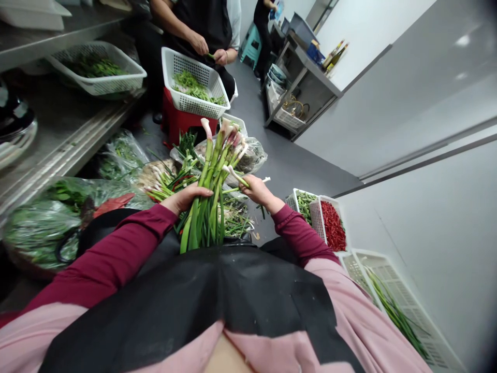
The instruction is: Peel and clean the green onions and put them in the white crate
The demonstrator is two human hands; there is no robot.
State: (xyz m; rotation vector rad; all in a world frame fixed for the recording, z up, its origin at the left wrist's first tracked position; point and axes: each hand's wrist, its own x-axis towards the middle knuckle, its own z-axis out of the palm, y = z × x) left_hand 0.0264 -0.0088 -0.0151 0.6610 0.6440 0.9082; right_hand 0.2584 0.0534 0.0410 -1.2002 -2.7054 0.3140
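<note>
L hand [187, 198] grips bunch [214, 178]: long, green, w/ white-purplish bulbs [232, 137] fwd of hand. R hand [257, 190], just beside, pinches thin white-tipped stalk [236, 175].

A thick bunch of long green stalks [212, 178], its white and purplish bulb ends [232, 135] pointing forward and leaves [198, 230] trailing back, is gathered in the left hand [186, 198], a thinner white-ended stalk [237, 177] in the right hand [258, 191] just beside it.
</note>
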